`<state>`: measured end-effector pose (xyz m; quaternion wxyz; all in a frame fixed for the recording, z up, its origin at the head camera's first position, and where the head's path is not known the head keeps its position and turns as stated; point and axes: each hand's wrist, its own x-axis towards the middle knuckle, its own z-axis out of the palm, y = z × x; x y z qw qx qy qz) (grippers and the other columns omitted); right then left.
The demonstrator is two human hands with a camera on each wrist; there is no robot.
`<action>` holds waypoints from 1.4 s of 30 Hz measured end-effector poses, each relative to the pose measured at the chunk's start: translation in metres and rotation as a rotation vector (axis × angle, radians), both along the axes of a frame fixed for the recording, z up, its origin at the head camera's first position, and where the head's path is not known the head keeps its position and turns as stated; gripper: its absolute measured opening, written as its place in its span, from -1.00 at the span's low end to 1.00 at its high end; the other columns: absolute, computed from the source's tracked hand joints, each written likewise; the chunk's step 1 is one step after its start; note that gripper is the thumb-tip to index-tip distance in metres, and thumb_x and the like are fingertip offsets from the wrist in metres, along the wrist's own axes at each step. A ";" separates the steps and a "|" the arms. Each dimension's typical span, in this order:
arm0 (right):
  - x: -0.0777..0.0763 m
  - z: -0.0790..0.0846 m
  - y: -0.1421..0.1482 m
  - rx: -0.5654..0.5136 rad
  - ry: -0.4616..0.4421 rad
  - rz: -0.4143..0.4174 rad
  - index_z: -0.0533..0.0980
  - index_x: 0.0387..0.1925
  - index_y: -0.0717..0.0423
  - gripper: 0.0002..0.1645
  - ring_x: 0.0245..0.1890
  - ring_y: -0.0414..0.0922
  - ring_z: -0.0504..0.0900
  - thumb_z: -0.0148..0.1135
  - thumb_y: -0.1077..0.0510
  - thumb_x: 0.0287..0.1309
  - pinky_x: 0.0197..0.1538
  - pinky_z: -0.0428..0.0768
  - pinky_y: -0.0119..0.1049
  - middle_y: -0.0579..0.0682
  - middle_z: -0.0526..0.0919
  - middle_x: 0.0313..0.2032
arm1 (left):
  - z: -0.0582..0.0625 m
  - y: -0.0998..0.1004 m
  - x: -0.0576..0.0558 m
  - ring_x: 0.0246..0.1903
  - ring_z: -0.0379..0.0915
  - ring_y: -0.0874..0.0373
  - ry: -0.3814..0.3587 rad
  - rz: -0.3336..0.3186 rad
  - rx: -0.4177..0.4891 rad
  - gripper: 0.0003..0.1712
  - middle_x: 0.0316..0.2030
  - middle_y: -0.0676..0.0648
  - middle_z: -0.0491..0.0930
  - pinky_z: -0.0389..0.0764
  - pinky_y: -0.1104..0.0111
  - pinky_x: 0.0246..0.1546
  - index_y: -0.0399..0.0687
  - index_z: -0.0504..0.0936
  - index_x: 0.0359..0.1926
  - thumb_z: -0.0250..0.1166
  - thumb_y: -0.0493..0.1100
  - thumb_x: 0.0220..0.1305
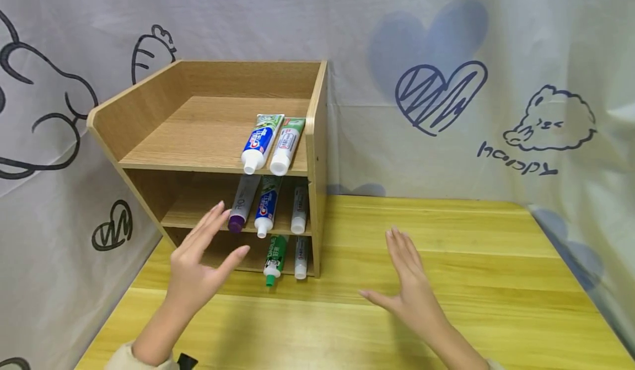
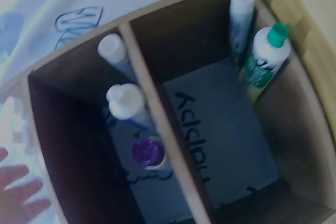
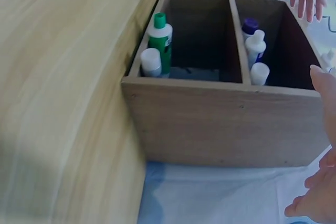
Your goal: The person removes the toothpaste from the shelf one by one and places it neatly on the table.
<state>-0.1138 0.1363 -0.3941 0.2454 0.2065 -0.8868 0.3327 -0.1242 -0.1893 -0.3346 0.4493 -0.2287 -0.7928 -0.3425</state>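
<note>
My left hand (image 1: 195, 273) is raised in front of the wooden shelf, thumb spread from the fingers, holding nothing. To the shelf's right, my right hand (image 1: 412, 293) hovers over the table with its fingers extended and nothing in its grasp. On the top board lie a blue-and-white Crest toothpaste tube (image 1: 261, 141) and a white-and-green tube (image 1: 288, 146). The middle tier holds a grey tube with a purple cap (image 1: 236, 224), another Crest tube (image 1: 267, 207) and a small white-capped tube (image 1: 299, 210). Below them are a green Darlie tube (image 1: 274, 257) and a white-capped tube (image 1: 300, 257).
The three-tier wooden shelf (image 1: 154, 135) stands at the back left of the yellow wood-grain table (image 1: 476, 248). Behind it hangs a pale curtain (image 1: 357, 44) printed with hearts and cartoon drawings. All the tubes lie toward the shelf's right side panel (image 1: 320, 193), caps facing forward.
</note>
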 end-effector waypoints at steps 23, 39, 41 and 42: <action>-0.012 0.034 -0.038 -0.209 0.295 0.090 0.29 0.19 0.44 -0.08 0.14 0.29 0.39 0.22 -0.20 0.03 0.30 0.21 -0.38 0.33 0.38 0.17 | 0.076 -0.051 -0.017 0.12 0.40 0.39 0.068 0.214 0.275 -0.41 0.07 -0.26 0.51 0.39 0.71 -0.02 -0.26 0.57 0.03 0.42 -0.10 -0.07; -0.021 0.075 -0.083 -0.287 0.426 0.163 0.41 0.05 0.50 -0.27 0.07 0.24 0.50 0.30 -0.03 0.04 0.16 0.45 -0.08 0.37 0.50 0.04 | 0.099 -0.085 -0.034 0.18 0.34 0.36 -0.095 0.329 0.282 -0.38 0.15 -0.14 0.46 0.36 0.54 0.18 -0.10 0.53 0.13 0.39 -0.16 -0.06; -0.022 0.078 -0.087 -0.291 0.432 0.170 0.42 0.04 0.50 -0.29 0.07 0.23 0.50 0.32 0.01 0.02 0.16 0.46 -0.07 0.37 0.50 0.04 | 0.104 -0.088 -0.036 0.19 0.33 0.35 -0.101 0.336 0.278 -0.36 0.15 -0.11 0.46 0.36 0.51 0.19 -0.08 0.51 0.14 0.39 -0.15 -0.06; -0.022 0.080 -0.090 -0.292 0.433 0.173 0.42 0.04 0.51 -0.30 0.08 0.23 0.50 0.34 0.04 0.00 0.16 0.45 -0.06 0.38 0.50 0.03 | 0.106 -0.089 -0.038 0.19 0.33 0.35 -0.102 0.341 0.278 -0.36 0.16 -0.10 0.45 0.36 0.51 0.19 -0.07 0.51 0.14 0.39 -0.15 -0.06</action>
